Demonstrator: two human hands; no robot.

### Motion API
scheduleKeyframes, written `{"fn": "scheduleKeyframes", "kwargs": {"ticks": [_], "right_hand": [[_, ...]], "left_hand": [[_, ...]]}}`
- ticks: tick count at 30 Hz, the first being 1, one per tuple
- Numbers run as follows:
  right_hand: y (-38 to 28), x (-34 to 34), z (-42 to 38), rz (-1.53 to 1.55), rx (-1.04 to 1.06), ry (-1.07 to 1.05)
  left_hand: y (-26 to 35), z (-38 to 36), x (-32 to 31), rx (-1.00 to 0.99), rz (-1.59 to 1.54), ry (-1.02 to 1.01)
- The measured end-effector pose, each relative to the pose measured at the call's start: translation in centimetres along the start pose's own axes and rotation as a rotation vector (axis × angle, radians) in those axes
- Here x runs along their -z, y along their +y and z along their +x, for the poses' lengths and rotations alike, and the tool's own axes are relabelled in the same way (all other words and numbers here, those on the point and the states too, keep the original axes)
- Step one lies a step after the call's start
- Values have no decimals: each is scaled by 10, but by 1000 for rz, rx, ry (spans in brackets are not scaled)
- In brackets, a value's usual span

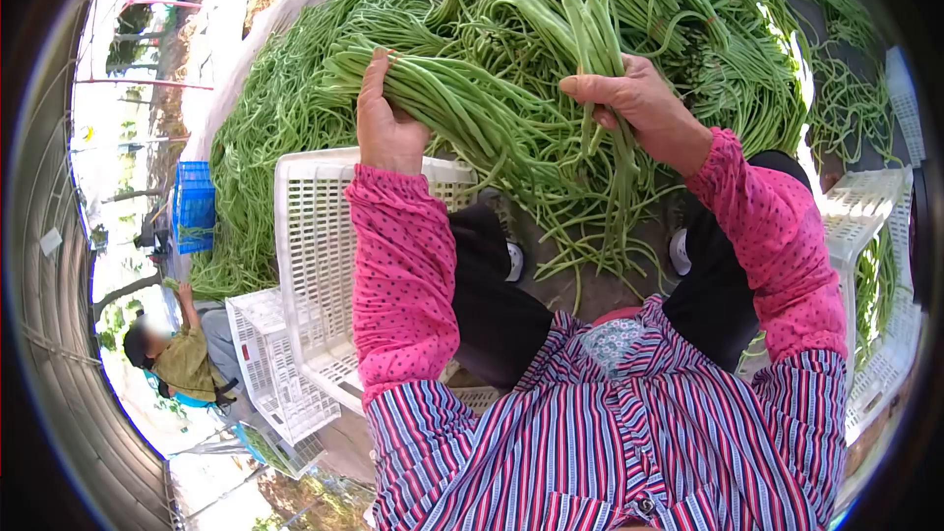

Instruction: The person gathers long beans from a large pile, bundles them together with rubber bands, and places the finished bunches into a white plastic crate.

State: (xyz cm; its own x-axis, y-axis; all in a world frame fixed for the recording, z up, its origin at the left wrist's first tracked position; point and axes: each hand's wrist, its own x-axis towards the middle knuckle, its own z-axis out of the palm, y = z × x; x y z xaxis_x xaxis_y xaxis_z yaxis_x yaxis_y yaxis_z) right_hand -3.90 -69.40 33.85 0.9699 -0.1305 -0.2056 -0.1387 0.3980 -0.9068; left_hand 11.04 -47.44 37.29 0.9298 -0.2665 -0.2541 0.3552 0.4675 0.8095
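Long green beans (442,15) lie in a large heap in front of me. My left hand (391,123) is closed around one end of a thick bundle of beans (482,118), which slants down to the right over the heap. To the right, my right hand (644,108) grips a smaller bunch (593,25) between thumb and fingers. Its beans stick up above the hand and hang down below it. The two hands are apart, both over the near part of the heap.
A white plastic crate (320,265) stands beside my left arm, with more white crates (270,364) behind it. A blue crate (195,206) is at the heap's left edge. A person (192,359) sits at the far left. Another white crate (865,211) is at my right.
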Motion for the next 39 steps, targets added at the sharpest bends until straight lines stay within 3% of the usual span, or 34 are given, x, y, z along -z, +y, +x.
{"fn": "scheduleKeyframes", "kwargs": {"ticks": [1,3,7,8,9,14,26,31,37,39], "right_hand": [[-1,-4,1,-1,3,11],[-3,-20,2,30,40,22],[10,-41,17,19,117,-28],[13,-45,18,77,191,-25],[12,-45,18,79,188,-26],[3,-32,22,-113,57,-53],[-4,-24,16,-30,-99,-170],[-10,-25,13,56,-124,-200],[-9,-20,3,-63,-190,-250],[-15,-14,-17,-112,-171,-259]], "left_hand": [[-2,-2,-12,100,-137,74],[-10,-6,-25,112,-140,34],[-24,-17,-47,49,21,-73],[-31,-22,-50,-43,100,-121],[-33,-27,-55,-134,180,-167],[-25,-31,-51,-154,233,-175],[-19,-32,-40,32,277,-197],[-17,-26,-27,209,251,-281],[-10,-6,-9,235,68,-86],[3,16,17,130,-39,-15]]}}
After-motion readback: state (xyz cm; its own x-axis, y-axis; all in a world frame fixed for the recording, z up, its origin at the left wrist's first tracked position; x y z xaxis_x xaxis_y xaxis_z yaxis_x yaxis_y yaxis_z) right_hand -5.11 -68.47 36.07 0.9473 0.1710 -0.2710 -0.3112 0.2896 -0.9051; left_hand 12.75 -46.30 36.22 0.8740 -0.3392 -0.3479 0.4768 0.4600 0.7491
